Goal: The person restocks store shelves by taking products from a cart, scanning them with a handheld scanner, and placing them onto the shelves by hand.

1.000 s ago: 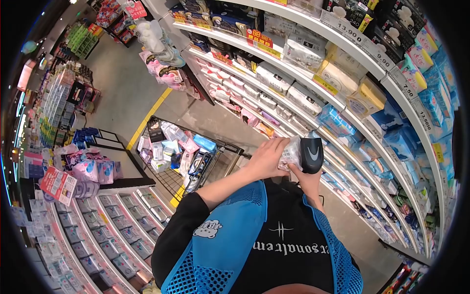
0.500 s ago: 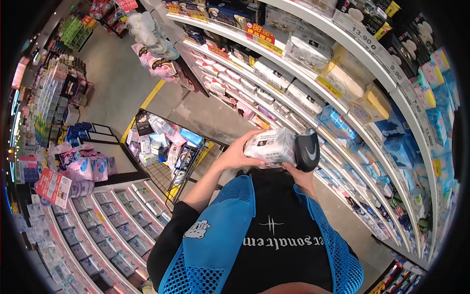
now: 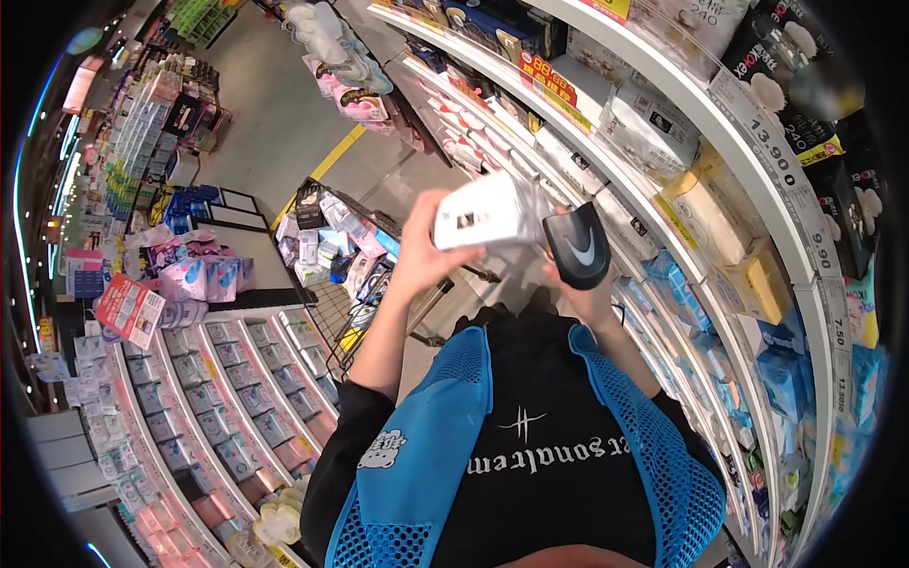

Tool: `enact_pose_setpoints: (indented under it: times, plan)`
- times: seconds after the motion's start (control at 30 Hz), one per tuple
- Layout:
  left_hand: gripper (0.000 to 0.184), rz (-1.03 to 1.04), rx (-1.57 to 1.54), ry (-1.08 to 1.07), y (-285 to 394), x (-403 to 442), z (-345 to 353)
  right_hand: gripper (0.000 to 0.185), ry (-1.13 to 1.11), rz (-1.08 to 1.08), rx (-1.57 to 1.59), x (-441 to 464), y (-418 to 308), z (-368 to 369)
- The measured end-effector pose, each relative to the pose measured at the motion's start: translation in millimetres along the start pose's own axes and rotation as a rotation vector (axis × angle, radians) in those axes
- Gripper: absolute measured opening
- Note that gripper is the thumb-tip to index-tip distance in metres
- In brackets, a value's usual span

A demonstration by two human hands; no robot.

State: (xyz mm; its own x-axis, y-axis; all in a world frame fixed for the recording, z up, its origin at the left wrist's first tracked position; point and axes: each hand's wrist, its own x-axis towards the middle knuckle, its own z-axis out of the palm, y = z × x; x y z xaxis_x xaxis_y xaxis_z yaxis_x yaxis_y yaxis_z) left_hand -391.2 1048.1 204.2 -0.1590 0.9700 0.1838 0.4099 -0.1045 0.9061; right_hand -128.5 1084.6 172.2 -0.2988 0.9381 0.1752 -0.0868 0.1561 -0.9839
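Note:
My left hand (image 3: pixel 421 248) is wrapped round a white plastic-wrapped package (image 3: pixel 481 210) with a black printed square on it, fingers behind and thumb along its lower edge. The package is held up in front of my chest. My right hand (image 3: pixel 589 301) grips a black handheld barcode scanner (image 3: pixel 579 248) with a pale curved mark on its head. The scanner head is just right of the package, with its broad top facing me. Most of the scanner's handle and several right fingers are hidden behind it.
A wire shopping cart (image 3: pixel 315 308) full of packaged goods stands ahead on the left. Long shelves (image 3: pixel 653 204) with packs and price strips curve along my right. Lower shelves (image 3: pixel 204 364) with small boxes run on the left, below a red-and-white sign (image 3: pixel 130 310).
The package has moved up and left, and its printed side now faces me more. The scanner has come up too and turned, with a gap between it and the package. My view has shifted slightly.

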Motion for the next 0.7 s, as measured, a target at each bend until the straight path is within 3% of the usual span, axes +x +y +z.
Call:
enact_pose_setpoints:
  times: [0.07,0.3,0.5,0.57,0.7]
  plan:
    - [0.070,0.137,0.131,0.109,4.4,26.1,-7.4,0.039,-0.009,-0.035,-0.037,6.3,11.5,-7.9]
    - [0.073,0.411,0.147,0.279,26.9,141.4,-22.4,0.024,-0.096,0.043,-0.156,-14.1,18.8,-19.2]
    - [0.073,0.716,0.090,0.301,34.0,202.3,-6.5,0.023,0.148,0.107,-0.106,-51.4,35.2,9.9]
    - [0.073,0.818,0.174,0.251,29.0,211.1,-5.3,0.046,0.192,0.252,-0.054,-62.3,40.5,13.8]
    - [0.073,0.936,0.200,0.187,24.3,228.9,0.9,0.035,0.357,0.198,-0.136,-79.0,50.7,31.0]
